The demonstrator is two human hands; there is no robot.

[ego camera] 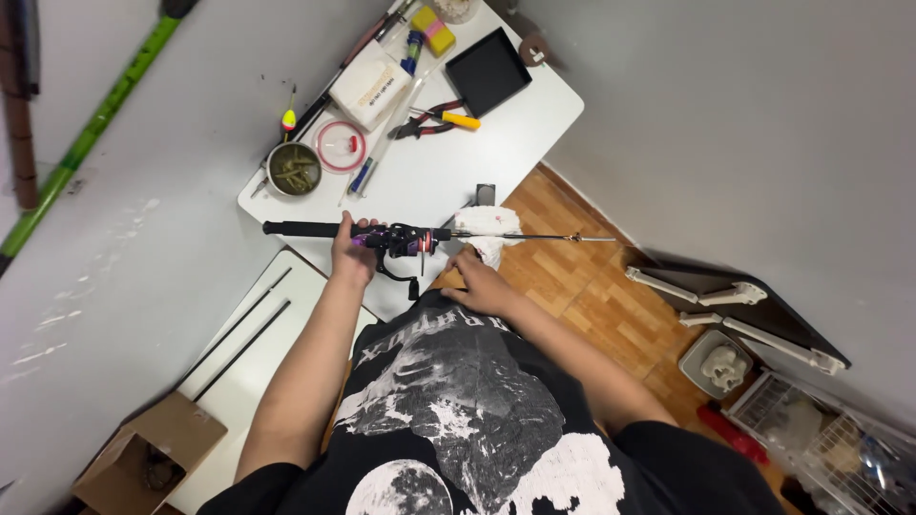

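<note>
Mid-frame, the left hand (351,256) is clamped around the fishing rod (401,232) just behind its reel (405,246), holding it level over the white table (515,133). The right hand (480,284) grips a white cloth (489,229) against the shaft.

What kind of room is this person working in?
Probably a home hobby corner for fishing gear: the left hand grips a fishing rod over a small white table holding pliers and a float.
</note>
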